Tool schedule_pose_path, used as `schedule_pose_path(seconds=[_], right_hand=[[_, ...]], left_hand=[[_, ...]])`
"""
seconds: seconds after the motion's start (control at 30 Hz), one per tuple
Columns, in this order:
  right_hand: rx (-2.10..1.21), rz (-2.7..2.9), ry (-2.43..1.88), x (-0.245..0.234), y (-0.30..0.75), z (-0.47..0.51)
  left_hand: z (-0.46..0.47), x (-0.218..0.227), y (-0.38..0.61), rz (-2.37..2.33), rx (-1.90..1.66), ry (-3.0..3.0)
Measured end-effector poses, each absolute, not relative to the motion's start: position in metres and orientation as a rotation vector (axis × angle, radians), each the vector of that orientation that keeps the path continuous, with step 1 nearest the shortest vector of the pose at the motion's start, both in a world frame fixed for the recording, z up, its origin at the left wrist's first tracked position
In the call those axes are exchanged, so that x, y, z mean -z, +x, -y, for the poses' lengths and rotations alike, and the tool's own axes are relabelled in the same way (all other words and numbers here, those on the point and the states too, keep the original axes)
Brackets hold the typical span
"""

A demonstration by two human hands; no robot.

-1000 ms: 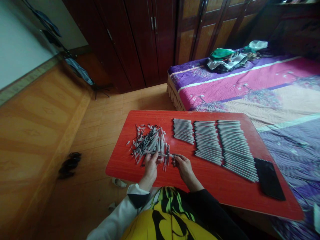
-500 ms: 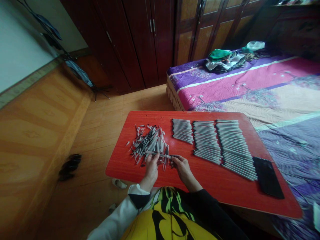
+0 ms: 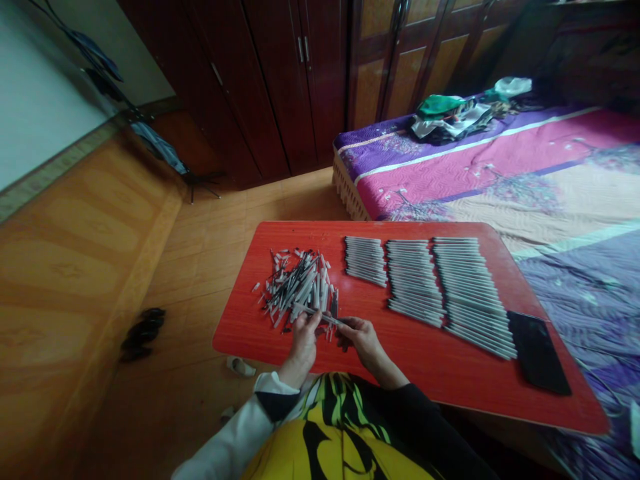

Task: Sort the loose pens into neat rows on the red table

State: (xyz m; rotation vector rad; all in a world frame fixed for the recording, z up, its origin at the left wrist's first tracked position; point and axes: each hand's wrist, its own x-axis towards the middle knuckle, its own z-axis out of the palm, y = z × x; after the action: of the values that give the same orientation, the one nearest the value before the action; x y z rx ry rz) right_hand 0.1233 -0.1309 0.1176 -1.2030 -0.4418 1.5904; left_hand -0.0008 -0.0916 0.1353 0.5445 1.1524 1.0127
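Observation:
Just in front of me, over the near edge of a heap of loose pen parts (image 3: 301, 285), I hold a slim pen (image 3: 329, 319) slanting down to the right. My left hand (image 3: 303, 343) pinches its middle between thumb and fingers. At its right end, my right hand (image 3: 365, 341) is closed around it; those fingertips partly hide that end. The heap mixes clear barrels, dark thin refills and small pieces. To the right lie three columns of pens, a short one (image 3: 365, 260), a longer one (image 3: 414, 283) and the longest (image 3: 473, 297), with dark left ends.
Everything lies on a red table (image 3: 400, 373) with rounded corners. A black flat phone-like slab (image 3: 539, 353) rests near its right edge. A bed (image 3: 450, 167) with folded clothes adjoins on the right. Dark wardrobes (image 3: 280, 87) stand behind; shoes (image 3: 143, 335) are on the floor.
The pen has tilted, its right end now lower and nearer to me. My right hand has shifted slightly down with it, while my left hand stays almost in place.

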Motion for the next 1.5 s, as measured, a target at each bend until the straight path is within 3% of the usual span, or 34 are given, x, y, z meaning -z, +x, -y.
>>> schedule_pose_path(seconds=[0.47,0.73,0.9,1.03,1.2,1.5], right_hand=[[-1.623,0.3,-1.129,-0.126,0.114,0.14],[-1.607,0.603,-1.328,-0.111,0.127,0.137],[-1.164,1.516,-1.864,-0.108,0.142,0.13],[-0.774,1.945,-2.055,-0.105,0.157,0.115],[-0.383,2.011,-2.343,-0.085,0.212,0.082],[-0.295,2.017,-2.431,-0.057,0.249,0.062]], left_hand=[[0.098,-0.133,0.003,-1.108,-1.044,0.567],[0.105,-0.111,0.005,-1.16,-1.023,0.504],[0.106,-0.098,0.009,-1.126,-0.934,0.428],[0.106,-0.099,0.007,-1.141,-0.871,0.441],[0.111,-0.098,-0.008,-1.197,-0.793,0.476],[0.12,-0.098,-0.046,-1.278,-0.82,0.443]])
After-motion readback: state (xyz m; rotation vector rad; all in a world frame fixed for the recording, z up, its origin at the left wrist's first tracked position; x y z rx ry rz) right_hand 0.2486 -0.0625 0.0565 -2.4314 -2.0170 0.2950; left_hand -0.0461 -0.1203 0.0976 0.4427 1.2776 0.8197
